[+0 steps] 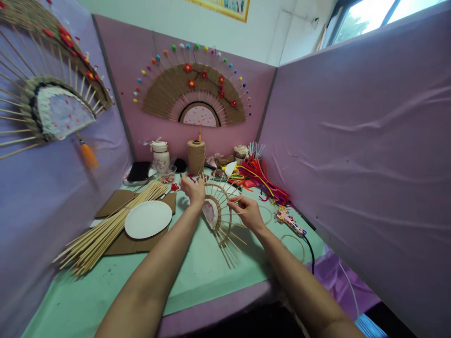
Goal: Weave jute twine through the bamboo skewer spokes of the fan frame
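Observation:
A small half-round fan frame of thin sticks (210, 213) stands tilted over the table, with a pale panel at its centre and a ring of brown twine (230, 220) across the sticks. My left hand (193, 191) is at its upper left end, fingers raised and apart, thumb side beside the sticks; whether it touches them is unclear. At the frame's right side, my right hand (247, 212) pinches the twine with thumb and fingertips close to the ring. Loose twine (294, 238) loops over the table to the right.
Left lie a stick bundle (116, 225), a white paper plate (148, 219) and cardboard (165, 234). A twine spool (196, 157) and white bottle (161, 154) stand behind. Right are pipe cleaners (264, 176) and a corded glue gun (291, 221). Finished fans (169, 96) hang on the partitions.

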### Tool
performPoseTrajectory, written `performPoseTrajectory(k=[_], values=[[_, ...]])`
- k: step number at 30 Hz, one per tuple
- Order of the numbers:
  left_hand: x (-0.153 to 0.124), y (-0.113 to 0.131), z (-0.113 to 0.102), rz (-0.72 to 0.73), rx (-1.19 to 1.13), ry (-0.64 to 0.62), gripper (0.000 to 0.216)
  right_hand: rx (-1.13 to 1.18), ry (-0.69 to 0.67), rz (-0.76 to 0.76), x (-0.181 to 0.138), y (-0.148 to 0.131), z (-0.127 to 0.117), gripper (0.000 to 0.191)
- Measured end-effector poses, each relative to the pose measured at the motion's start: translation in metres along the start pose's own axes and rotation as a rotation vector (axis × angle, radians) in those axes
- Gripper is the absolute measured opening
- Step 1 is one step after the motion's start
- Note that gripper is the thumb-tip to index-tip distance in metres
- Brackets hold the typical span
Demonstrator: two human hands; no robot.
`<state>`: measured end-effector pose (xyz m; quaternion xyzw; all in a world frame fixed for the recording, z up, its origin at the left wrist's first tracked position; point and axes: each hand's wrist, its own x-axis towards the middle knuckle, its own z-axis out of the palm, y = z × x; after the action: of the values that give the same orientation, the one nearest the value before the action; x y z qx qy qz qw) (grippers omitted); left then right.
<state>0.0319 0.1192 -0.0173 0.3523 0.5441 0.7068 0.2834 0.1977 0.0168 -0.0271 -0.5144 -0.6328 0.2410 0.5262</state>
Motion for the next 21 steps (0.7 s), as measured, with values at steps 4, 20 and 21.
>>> performPoseTrajectory(k=[4,20,21], values=[[0.008,0.031,-0.005,0.268,0.062,-0.148,0.034,-0.030,-0.017,-0.032,0.007,-0.002,0.000,0.038],[-0.006,0.070,-0.020,0.244,0.313,-1.294,0.032,-0.044,-0.083,-0.071,0.010,0.003,-0.001,0.034],[-0.006,0.068,-0.019,0.226,0.322,-1.307,0.029,-0.044,-0.088,-0.069,0.010,0.003,-0.002,0.034]])
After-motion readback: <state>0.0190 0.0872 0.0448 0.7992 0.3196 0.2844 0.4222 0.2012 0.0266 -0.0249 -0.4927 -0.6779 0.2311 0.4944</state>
